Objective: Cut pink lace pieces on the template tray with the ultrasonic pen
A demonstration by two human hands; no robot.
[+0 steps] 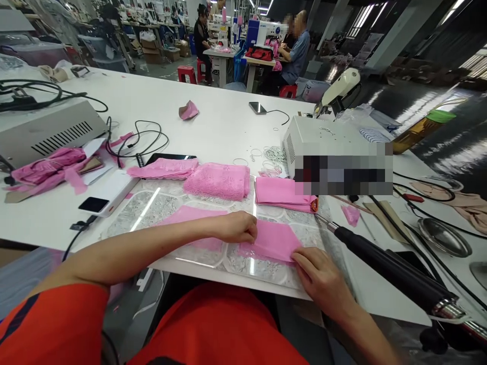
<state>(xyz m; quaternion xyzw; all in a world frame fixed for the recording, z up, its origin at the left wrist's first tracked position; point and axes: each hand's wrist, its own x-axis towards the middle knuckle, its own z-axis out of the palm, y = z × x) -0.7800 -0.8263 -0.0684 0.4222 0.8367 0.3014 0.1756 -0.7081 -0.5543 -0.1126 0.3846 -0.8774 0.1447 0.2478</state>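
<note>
A flat pink fabric piece lies on a clear, patterned mat at the table's front edge. My left hand is closed at its left end, fingertips curled down onto the cloth. At its right corner, my right hand pinches the edge between thumb and fingers. Another pink piece lies partly hidden beneath my left forearm. Just behind are a folded pink stack, a lacy pink stack and a gathered pink strip stack.
A black-handled tool with a metal tip points in from the right, near the folded stack. Grey boxes stand right and left. A white device, cables and a phone lie about. People work at sewing machines behind.
</note>
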